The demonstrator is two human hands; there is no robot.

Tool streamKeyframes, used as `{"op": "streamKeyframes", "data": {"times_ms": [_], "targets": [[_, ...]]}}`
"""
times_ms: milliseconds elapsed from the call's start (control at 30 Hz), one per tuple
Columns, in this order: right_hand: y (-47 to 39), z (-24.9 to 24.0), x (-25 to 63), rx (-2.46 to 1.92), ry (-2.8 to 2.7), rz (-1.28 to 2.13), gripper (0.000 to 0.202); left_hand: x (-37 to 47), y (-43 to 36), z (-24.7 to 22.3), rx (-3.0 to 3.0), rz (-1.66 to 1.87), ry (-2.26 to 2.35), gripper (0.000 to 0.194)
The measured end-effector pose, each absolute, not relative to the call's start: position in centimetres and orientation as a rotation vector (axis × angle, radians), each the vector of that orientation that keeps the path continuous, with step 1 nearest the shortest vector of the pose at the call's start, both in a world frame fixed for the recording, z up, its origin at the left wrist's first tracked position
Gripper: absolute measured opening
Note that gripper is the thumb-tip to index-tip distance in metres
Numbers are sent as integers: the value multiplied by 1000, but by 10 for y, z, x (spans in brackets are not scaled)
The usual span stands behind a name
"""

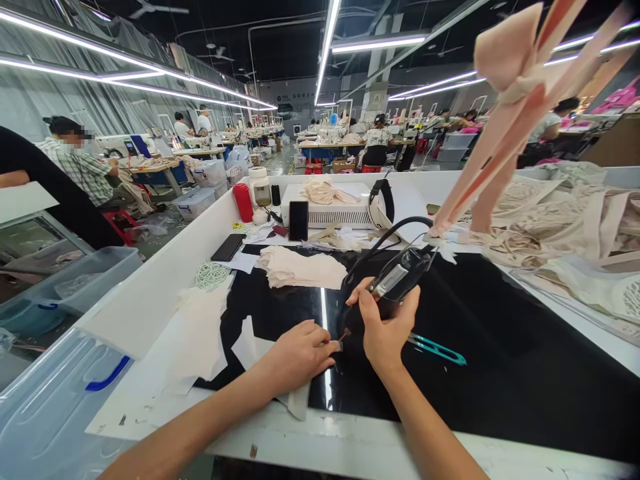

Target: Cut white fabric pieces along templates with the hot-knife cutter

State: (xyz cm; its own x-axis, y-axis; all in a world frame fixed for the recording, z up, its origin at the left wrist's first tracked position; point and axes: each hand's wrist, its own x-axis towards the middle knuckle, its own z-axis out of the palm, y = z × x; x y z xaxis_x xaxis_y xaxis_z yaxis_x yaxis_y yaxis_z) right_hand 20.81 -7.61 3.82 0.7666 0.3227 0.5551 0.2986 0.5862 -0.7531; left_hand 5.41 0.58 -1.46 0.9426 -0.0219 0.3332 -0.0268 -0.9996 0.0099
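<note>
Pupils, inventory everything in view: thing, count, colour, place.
table: 1, white, foreground
black sheet: 1, black, table
fabric stack: 1, cream, on sheet
fabric heap: 1, pale, right
strips: several, pink, hanging right
cone: 1, red, back left
jar: 1, clear, beside cone
spool: 1, black, beside jar
box: 1, white, back
phones: 2, black, back left
cord tangle: 1, green, left
slotted tool: 1, turquoise, sheet
corded tool: 1, black, right hand
bins: several, clear, left
lights: several, white, ceiling
people: several, mixed clothing, background
left hand: 1, bare, on sheet
right hand: 1, bare, holding corded tool

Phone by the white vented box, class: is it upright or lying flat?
Upright: the phone stands on its short edge, screen facing the viewer.
</note>
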Motion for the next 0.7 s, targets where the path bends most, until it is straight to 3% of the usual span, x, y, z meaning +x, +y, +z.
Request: {"op": "streamKeyframes", "data": {"times_ms": [700], "targets": [[-76, 38, 211, -954, -774, 7, 34, 50, 5, -21, 3063, 593, 20, 22]]}}
